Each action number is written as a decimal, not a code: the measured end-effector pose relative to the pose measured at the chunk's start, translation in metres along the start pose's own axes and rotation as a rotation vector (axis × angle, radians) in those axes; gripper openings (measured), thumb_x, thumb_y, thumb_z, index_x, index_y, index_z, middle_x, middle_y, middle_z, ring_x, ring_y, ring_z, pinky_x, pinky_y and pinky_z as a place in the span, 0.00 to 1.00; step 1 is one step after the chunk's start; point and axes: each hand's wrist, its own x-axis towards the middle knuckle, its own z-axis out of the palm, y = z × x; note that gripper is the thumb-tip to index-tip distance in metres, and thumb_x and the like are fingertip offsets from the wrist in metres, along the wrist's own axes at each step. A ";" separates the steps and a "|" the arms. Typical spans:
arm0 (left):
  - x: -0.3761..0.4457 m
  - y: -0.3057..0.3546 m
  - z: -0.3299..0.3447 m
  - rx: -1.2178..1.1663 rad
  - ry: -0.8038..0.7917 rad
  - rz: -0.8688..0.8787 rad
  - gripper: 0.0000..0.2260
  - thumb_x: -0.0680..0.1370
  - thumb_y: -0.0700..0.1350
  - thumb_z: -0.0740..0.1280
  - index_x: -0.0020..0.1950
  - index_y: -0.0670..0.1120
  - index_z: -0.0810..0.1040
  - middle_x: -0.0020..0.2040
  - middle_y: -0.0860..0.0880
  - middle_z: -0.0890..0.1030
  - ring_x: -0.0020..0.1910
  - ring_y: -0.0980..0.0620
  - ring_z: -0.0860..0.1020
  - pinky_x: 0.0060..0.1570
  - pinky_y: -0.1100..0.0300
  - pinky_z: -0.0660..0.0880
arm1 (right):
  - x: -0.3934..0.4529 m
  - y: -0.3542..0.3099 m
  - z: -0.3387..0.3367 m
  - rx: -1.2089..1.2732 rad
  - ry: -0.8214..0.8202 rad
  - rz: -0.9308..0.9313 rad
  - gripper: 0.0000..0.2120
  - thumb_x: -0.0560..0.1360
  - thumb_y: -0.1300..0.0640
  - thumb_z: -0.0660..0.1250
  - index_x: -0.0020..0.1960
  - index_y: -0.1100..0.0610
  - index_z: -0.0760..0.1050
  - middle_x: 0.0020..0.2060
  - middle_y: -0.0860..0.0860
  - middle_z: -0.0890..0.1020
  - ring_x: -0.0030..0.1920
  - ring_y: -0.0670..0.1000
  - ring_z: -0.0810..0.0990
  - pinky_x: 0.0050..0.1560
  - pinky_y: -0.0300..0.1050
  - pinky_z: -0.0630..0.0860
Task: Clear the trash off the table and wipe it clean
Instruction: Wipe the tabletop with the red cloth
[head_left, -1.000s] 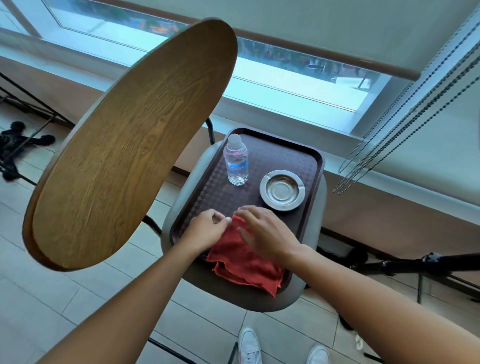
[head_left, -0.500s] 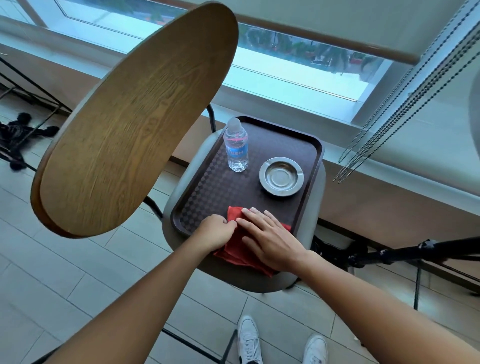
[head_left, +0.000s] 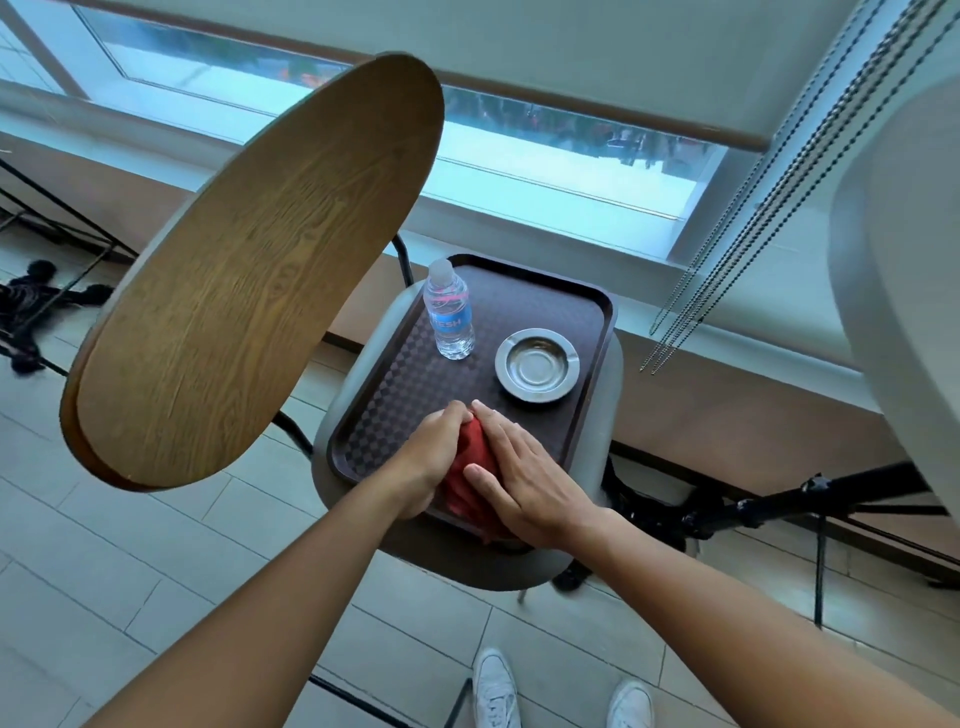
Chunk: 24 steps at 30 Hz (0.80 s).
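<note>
The red cloth (head_left: 470, 467) lies bunched at the near edge of the brown tray (head_left: 566, 306), which sits on a grey seat (head_left: 597, 441), not on the wooden worktop (head_left: 249, 291). The cloth's long axis runs roughly from me toward the window, and its near end overhangs the tray rim.

My left hand (head_left: 428, 457) sits against the cloth's left side with fingers curled over its far corner; it appears to be pinching the fabric, though the fingertips are hidden behind the knuckles. My right hand (head_left: 519, 483) lies flat on the cloth's right side, fingers straight and spread, pressing down rather than grasping. Both grips touch the cloth, which shows only in the narrow strip between them.

Relation governing the next move: the worktop to be wiped stands to the left of the tray and higher, tilted in this view, so the cloth must travel up and leftward. The left hand is the nearer one to that surface and already has the fabric gathered. I judge it the better carrier.

On the tray beyond the cloth stand a water bottle (head_left: 449, 312), upright, and a steel ashtray (head_left: 536, 365), well apart from both hands. No trash is visible on the worktop; wiping appears to be the step not yet done.

Risk: the overhanging end could drag against the tray rim.
</note>
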 end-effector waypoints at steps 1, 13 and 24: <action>-0.005 0.007 0.000 0.001 0.001 0.017 0.16 0.80 0.52 0.56 0.55 0.47 0.81 0.51 0.43 0.83 0.51 0.47 0.80 0.49 0.51 0.77 | 0.000 -0.006 -0.007 0.004 0.016 0.007 0.34 0.84 0.39 0.52 0.83 0.56 0.48 0.81 0.50 0.55 0.80 0.47 0.53 0.79 0.50 0.53; -0.115 0.150 0.009 0.052 -0.079 0.216 0.14 0.80 0.51 0.61 0.40 0.45 0.78 0.36 0.43 0.81 0.36 0.47 0.79 0.40 0.53 0.78 | -0.018 -0.123 -0.135 0.131 0.259 0.119 0.44 0.76 0.31 0.62 0.81 0.45 0.43 0.78 0.48 0.60 0.76 0.49 0.60 0.77 0.52 0.59; -0.253 0.266 0.074 0.221 -0.294 0.541 0.14 0.80 0.51 0.61 0.41 0.46 0.79 0.35 0.45 0.79 0.32 0.50 0.77 0.34 0.58 0.74 | -0.088 -0.194 -0.281 0.006 0.579 0.140 0.52 0.70 0.40 0.75 0.81 0.50 0.46 0.74 0.52 0.64 0.73 0.53 0.60 0.74 0.54 0.63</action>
